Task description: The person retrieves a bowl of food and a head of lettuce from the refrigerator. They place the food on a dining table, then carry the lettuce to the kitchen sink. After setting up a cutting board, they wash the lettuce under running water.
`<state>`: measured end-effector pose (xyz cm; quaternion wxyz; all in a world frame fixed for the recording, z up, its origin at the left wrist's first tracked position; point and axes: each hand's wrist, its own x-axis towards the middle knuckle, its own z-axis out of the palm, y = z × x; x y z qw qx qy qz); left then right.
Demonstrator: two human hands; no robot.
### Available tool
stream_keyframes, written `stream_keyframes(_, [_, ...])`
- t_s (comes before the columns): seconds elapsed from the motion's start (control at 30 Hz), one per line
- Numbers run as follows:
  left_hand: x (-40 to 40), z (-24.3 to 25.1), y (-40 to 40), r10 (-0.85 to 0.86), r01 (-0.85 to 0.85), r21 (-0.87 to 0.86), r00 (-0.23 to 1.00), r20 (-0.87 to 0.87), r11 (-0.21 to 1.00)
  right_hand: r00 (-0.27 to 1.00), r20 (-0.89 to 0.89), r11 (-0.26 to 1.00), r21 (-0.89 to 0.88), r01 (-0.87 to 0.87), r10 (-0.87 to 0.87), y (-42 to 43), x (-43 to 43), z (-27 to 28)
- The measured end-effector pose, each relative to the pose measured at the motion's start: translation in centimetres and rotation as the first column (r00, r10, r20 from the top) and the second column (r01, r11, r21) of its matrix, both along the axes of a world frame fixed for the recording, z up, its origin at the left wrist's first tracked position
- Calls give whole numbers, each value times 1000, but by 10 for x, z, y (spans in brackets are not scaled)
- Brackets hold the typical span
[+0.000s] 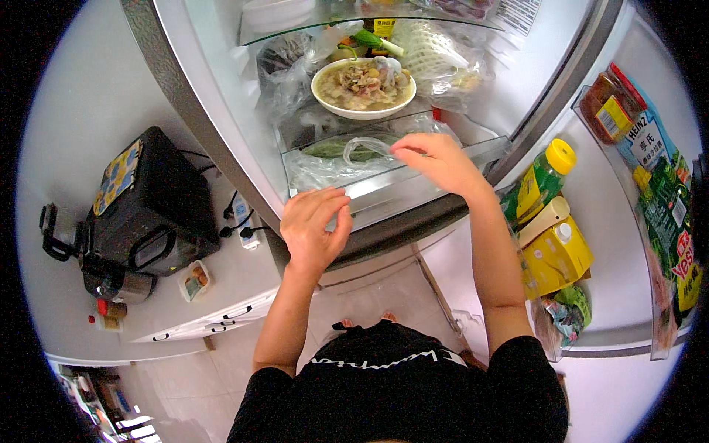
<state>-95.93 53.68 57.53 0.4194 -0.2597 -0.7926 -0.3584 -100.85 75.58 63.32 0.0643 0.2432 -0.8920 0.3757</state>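
Observation:
My right hand point(429, 160) has its thumb and fingertips pinched on a looped end of a clear plastic bag point(327, 169). Inside the bag, long green vegetables point(346, 148) show through, low in the open fridge. My left hand point(317, 224) is back-up at the left end of the clear front edge point(382, 196) of the compartment, thumb apart from the fingers and nothing seen in it. Whether it touches that edge is hard to tell. Behind the bag stands a white bowl point(363, 114) of meat in broth, full nearly to its rim.
Bagged produce point(443, 61) and a cucumber point(368, 39) lie behind the bowl, beneath a glass shelf point(382, 21). On the right, the open door's racks hold a yellow-capped bottle point(545, 177), a yellow carton point(556, 257) and a jar point(609, 108). A black air fryer point(155, 205) stands on the left counter.

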Motion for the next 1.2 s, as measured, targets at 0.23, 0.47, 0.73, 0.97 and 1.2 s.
stream_keyframes(0.23, [1, 1, 0, 5, -5, -11, 1000, 2, 1000, 981, 136, 916, 358, -181, 140, -18, -38, -4])
stream_keyframes(0.47, [1, 0, 0, 2, -2, -20, 1000, 2, 1000, 989, 117, 885, 445, -133, 90, -10, -56, -16])
stream_keyframes(0.73, [3, 0, -1, 13, -13, -58, 1000, -5, 998, 966, 241, 874, 446, -194, 91, -6, -61, -15])
stream_keyframes(0.97, [5, 5, -2, -60, 50, 64, 981, 183, 997, 903, 430, 739, 614, -278, -18, -26, -64, -2])
stream_keyframes(1.2, [8, 20, 0, -8, 20, -40, 961, 276, 999, 930, 365, 703, 652, -284, 37, -33, -79, -21])
